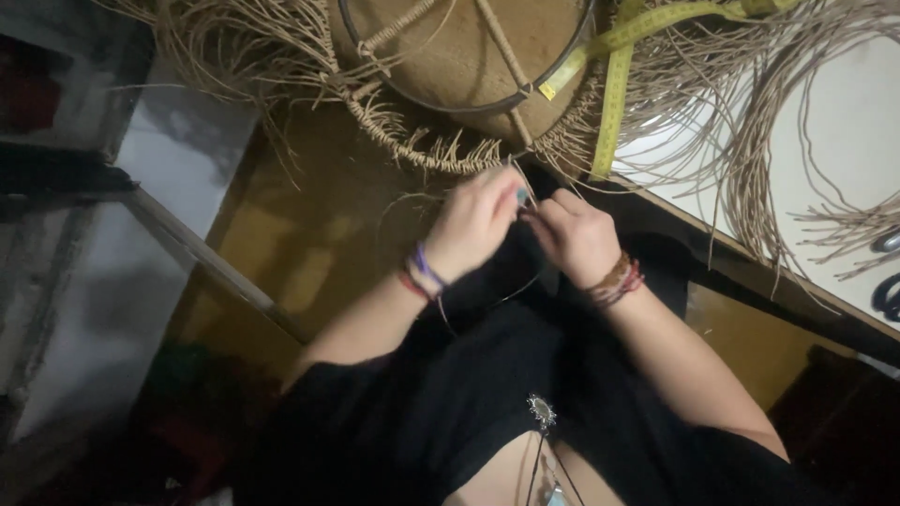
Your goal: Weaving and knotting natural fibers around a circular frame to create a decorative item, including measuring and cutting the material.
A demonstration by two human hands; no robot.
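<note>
Fingers: the left hand (476,225) and right hand (577,234) meet, fingers (514,197) pinched shut on a thin tan cord (527,187).
Cord: it hangs from the edge of the woven ring (441,155), just above the hands.
Done: a knotted fringe runs along the ring's lower left edge.
Left: many loose cords (750,159) spread over the white tabletop (848,122).
Tape: a yellow measuring tape (614,103) lies across the ring.

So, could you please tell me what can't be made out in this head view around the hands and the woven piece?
- Strand ends pinched between left hand and right hand: too thin, hidden by fingers.
- Metal hoop of the woven piece: cut off by the top edge.
- Yellow measuring tape: markings too small.
- Dark object at the right edge: cut off.
</note>
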